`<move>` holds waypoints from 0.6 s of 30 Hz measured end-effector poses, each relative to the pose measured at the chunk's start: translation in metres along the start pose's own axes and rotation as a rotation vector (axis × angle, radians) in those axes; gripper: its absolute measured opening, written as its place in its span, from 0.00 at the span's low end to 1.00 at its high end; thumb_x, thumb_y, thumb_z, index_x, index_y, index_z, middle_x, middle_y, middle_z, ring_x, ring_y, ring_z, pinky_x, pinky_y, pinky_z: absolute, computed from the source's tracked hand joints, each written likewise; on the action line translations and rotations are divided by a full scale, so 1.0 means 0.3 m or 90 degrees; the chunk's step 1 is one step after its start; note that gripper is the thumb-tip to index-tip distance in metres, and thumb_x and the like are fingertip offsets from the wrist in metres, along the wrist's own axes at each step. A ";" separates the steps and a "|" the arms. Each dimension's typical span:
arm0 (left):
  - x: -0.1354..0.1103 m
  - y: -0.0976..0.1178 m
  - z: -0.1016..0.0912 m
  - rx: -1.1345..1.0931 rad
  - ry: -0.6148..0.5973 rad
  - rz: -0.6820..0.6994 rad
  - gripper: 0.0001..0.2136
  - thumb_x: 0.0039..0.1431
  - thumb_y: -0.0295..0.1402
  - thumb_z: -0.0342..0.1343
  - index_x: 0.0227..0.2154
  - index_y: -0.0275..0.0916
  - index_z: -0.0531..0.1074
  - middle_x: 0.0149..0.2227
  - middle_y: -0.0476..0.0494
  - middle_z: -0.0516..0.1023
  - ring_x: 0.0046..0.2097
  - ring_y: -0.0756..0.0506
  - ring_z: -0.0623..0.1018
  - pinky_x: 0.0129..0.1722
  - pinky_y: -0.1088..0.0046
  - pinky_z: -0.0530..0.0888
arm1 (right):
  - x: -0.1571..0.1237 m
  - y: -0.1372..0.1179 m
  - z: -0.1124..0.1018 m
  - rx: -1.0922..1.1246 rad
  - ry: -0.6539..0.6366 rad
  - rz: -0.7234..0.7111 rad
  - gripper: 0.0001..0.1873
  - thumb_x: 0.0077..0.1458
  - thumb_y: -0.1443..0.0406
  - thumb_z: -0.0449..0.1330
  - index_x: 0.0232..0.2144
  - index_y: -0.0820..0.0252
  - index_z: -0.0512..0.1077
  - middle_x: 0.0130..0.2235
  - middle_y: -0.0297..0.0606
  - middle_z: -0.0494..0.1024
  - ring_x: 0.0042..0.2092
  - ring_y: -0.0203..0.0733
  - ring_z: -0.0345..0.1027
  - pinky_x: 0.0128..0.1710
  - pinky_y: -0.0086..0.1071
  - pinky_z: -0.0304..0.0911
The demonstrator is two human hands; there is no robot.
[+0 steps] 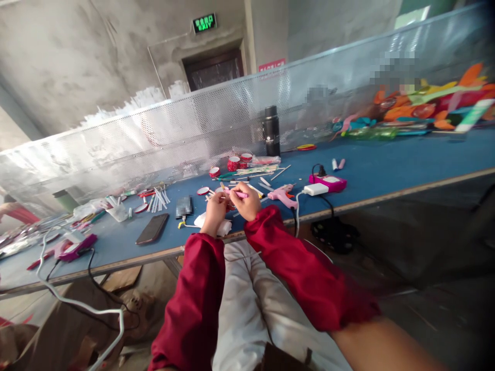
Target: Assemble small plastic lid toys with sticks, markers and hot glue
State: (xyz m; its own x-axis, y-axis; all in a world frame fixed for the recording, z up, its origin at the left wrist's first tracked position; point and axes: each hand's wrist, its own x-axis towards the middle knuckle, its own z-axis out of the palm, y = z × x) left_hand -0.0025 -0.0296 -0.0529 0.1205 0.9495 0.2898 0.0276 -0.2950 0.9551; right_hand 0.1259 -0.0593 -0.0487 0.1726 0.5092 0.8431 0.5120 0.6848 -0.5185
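Both my hands work close together just above the near edge of the blue table (386, 170). My right hand (246, 202) is closed around a thin pink stick (240, 194) that points left. My left hand (215, 208) is closed in a pinch at the stick's left end, over a small red piece that I cannot make out. Red sleeves cover both my forearms. A white cloth (222, 228) lies under my left hand. A pink glue gun (283, 194) lies just right of my right hand.
A dark phone (152, 229) lies to the left. A black flask (271, 131) stands at the back by the perforated metal screen (154, 139). Red tape rolls (234, 163), white sticks (158, 198), a white power adapter (316, 189) and a pink box (330, 182) lie about. Colourful pieces (425, 105) pile at far right.
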 end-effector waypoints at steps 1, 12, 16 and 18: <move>0.001 -0.001 0.000 0.001 0.001 0.000 0.01 0.57 0.29 0.57 0.30 0.40 0.71 0.23 0.50 0.76 0.24 0.49 0.76 0.25 0.76 0.69 | 0.000 0.002 0.001 0.000 0.003 -0.002 0.10 0.61 0.58 0.56 0.28 0.53 0.66 0.28 0.34 0.76 0.29 0.41 0.67 0.31 0.32 0.58; -0.015 0.024 0.007 -0.017 0.002 -0.023 0.04 0.57 0.25 0.55 0.28 0.39 0.70 0.22 0.50 0.75 0.23 0.49 0.76 0.25 0.77 0.67 | 0.001 0.005 0.000 0.027 0.003 -0.025 0.10 0.62 0.58 0.55 0.28 0.53 0.66 0.27 0.34 0.74 0.29 0.40 0.66 0.31 0.32 0.58; -0.014 0.025 0.006 -0.013 0.002 -0.020 0.04 0.57 0.26 0.56 0.28 0.39 0.70 0.23 0.50 0.76 0.24 0.49 0.76 0.25 0.77 0.68 | 0.000 0.005 0.002 0.038 0.009 -0.023 0.11 0.62 0.58 0.56 0.28 0.53 0.66 0.27 0.34 0.74 0.29 0.40 0.67 0.31 0.32 0.59; -0.013 0.025 0.005 -0.005 0.001 -0.022 0.04 0.57 0.26 0.56 0.28 0.39 0.70 0.23 0.50 0.76 0.24 0.49 0.76 0.25 0.77 0.68 | 0.001 0.005 0.003 0.036 0.005 -0.021 0.11 0.62 0.57 0.56 0.28 0.53 0.66 0.27 0.34 0.75 0.29 0.40 0.67 0.31 0.32 0.59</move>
State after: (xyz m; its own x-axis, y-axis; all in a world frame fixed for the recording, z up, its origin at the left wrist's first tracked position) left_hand -0.0012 -0.0356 -0.0471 0.1177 0.9592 0.2571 0.0235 -0.2615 0.9649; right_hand 0.1260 -0.0575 -0.0493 0.1636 0.4823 0.8606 0.4685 0.7297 -0.4980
